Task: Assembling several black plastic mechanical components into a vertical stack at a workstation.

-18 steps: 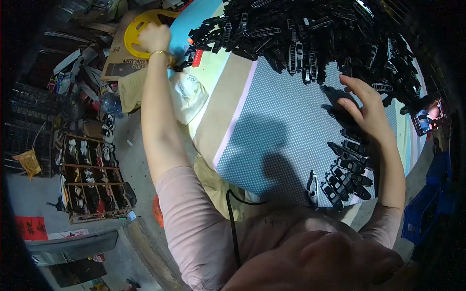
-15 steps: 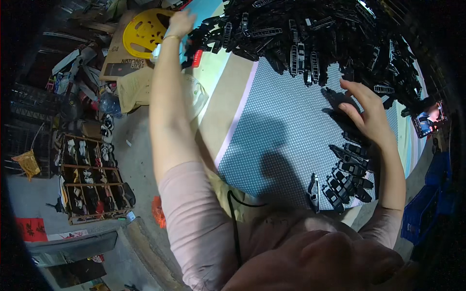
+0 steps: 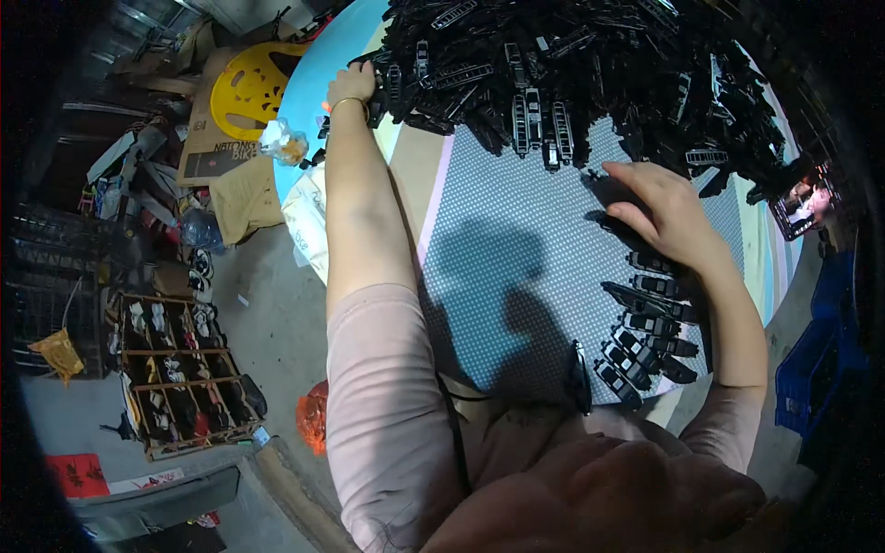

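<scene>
A large heap of black plastic pieces, some bearing silver ladder-like strips, covers the far part of a round table. My left hand reaches to the heap's left edge, fingers curled and close together; what lies under them is hidden. My right hand rests at the table's right side, thumb and fingers apart, beside a few dark pieces. Below it, several black and silver pieces lie in a curved row, running toward the table's near edge. One thin piece stands apart at that edge.
A yellow plastic seat-like item and a cardboard box are beyond the table's left side. A crumpled clear bag sits at the left rim. A lit phone is at the right edge. A shoe rack stands on the floor.
My left hand has come from over the yellow item to the left edge of the heap. My right hand keeps its place by the row. The whole view has shifted slightly.
</scene>
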`<state>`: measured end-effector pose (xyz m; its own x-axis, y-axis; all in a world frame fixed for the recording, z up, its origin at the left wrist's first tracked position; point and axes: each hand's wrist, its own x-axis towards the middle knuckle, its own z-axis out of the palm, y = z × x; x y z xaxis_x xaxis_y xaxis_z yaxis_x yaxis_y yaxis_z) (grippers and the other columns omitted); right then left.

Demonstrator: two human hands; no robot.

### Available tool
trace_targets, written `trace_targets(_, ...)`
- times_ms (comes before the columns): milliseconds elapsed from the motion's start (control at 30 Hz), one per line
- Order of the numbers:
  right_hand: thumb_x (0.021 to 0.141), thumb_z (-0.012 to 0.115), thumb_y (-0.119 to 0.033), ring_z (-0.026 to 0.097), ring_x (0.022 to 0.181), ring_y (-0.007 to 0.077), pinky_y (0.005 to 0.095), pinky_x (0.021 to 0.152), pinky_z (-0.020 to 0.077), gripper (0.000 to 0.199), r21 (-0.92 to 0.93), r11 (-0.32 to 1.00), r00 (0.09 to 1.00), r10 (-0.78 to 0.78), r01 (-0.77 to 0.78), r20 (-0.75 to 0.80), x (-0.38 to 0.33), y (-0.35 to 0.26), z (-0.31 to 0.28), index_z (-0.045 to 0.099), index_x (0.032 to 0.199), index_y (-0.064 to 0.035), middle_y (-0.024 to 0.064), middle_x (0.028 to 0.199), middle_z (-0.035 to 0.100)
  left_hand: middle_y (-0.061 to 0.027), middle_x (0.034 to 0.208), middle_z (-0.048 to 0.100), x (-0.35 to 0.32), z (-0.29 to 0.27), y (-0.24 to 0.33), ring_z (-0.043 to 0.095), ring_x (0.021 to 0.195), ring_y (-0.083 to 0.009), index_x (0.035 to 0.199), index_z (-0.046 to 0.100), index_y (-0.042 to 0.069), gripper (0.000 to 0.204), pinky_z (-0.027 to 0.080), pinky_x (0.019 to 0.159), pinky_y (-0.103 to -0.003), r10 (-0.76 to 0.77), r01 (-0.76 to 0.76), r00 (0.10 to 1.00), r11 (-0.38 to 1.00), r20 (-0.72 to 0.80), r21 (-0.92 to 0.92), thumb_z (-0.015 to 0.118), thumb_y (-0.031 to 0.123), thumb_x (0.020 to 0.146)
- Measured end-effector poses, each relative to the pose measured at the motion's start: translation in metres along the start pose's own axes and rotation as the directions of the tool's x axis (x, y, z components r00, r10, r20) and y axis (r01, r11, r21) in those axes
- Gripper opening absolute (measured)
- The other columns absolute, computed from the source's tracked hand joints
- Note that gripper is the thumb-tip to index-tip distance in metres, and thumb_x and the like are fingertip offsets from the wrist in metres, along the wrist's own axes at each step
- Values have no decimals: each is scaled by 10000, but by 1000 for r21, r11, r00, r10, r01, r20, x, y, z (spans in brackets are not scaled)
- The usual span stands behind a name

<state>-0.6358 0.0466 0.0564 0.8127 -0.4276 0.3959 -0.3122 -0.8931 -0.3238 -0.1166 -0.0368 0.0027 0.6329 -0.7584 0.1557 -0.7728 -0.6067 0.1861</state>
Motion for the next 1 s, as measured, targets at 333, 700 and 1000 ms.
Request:
trace_targets(333,854,612,-347,627,870,316,393,778,493,429,94,991,993,-101,95,60,11,-12,28,611,1112,-4,161,966,655,-229,1037,625,-70,12,39,574,1002,-411,988,666,76,465,441,849,-536,122,-152,946,985,-299,-77,293,338,895)
trace_targets(700,831,640,-370,588,1020,343,413,865,477,460,-6,988,988,-153,153,-36,1,-10,33,596,1160,-52,176,1174,579,-176,1049,567,-209,2,182,509,985,-382,947,649,126,216,392,851,-496,-63,-400,828,629,-557,-666,491,257,879)
trace_targets(1000,817,660,-304,597,966,327,392,801,495,462,-261,933,964,213,-250,-160,-3,1,23,551,1206,-80,136,1111,594,-225,1297,470,-248,-28,264,416,1196,-441,1223,597,204,503,288,1026,-526,435,-594,801,489,-412,-640,569,512,826)
